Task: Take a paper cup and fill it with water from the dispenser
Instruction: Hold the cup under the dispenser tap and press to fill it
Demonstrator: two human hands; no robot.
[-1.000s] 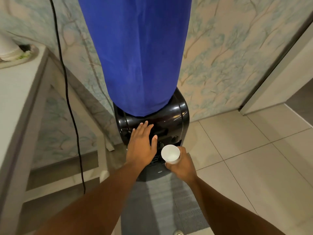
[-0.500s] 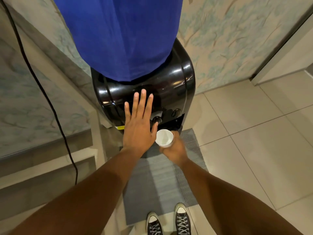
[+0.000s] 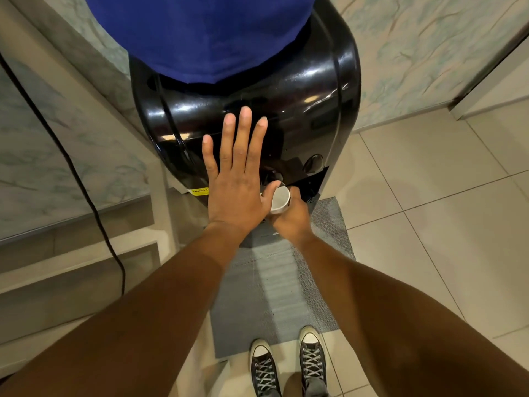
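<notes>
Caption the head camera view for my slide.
Right hand holds white paper cup under black dispenser; left hand open.

Left hand [image 3: 237, 179] hides part of the paper cup [image 3: 280, 199]; blue cover [image 3: 200, 32] cut off at top

Looking down at a shiny black water dispenser [image 3: 286, 110] with a blue cover [image 3: 200, 32] on top. Left hand [image 3: 234, 179] flat and spread against its front. Right hand [image 3: 292, 216] wrapped around a white paper cup [image 3: 280, 199] near the taps. Grey mat [image 3: 274, 282] and black sneakers [image 3: 289, 365] below.
</notes>
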